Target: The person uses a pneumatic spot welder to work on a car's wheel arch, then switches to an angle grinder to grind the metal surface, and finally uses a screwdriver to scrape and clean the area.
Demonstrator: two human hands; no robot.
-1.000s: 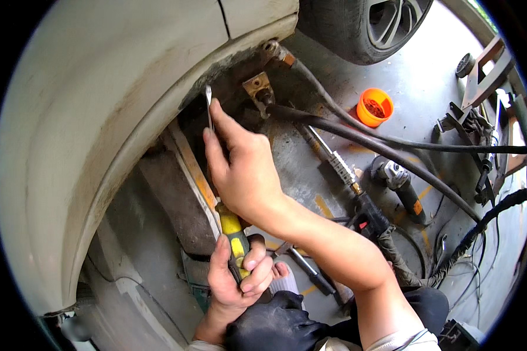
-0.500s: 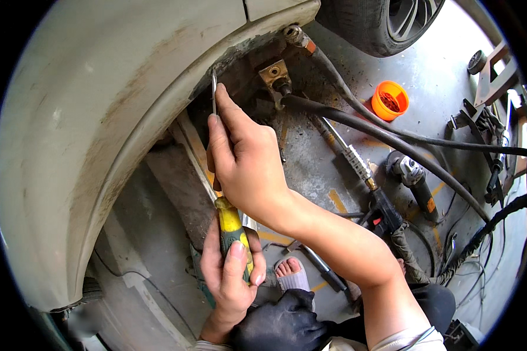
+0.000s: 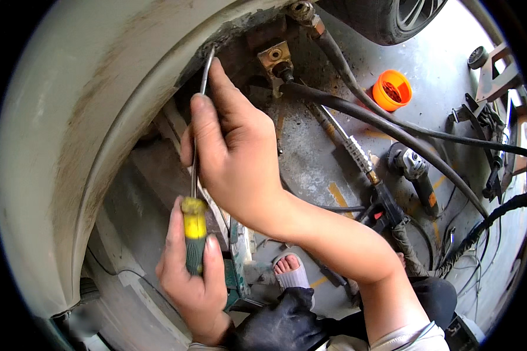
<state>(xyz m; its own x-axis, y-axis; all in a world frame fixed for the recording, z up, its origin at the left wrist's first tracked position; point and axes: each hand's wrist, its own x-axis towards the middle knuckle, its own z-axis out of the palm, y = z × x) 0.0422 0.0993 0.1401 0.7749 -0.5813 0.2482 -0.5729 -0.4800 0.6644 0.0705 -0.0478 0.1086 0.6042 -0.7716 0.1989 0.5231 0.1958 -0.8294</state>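
The left hand [image 3: 188,289] grasps the handle of the screwdriver [image 3: 194,227], fingers on one side and thumb on the other, while the right hand [image 3: 234,143] pinches the shaft between thumb and fingers, the index finger reaching up close to the tip. The screwdriver points up under the rolled edge of the pale car panel [image 3: 93,128], its tip at a dark, rough patch [image 3: 219,40] along that edge; whether the tip presses in or only rests there is too small to tell. To work this spot well, the right fingers should act as a guide and the left hand supply the push, in short, light strokes, with the shaft in line with the lip so the blade does not skid onto the paint. The index fingertip lies so near the point that a slip could knock it against the metal edge, so gripping a little lower seems safer. As for room, the curved panel closes off the left, and the brass-coloured plate [image 3: 273,55] and thick black hose [image 3: 386,123] lie to the right of the knuckles. The freer way out looks to be down toward the lap, above the sandalled foot [image 3: 293,274]; the grinder [image 3: 414,172] and orange cup [image 3: 406,92] stand well apart.
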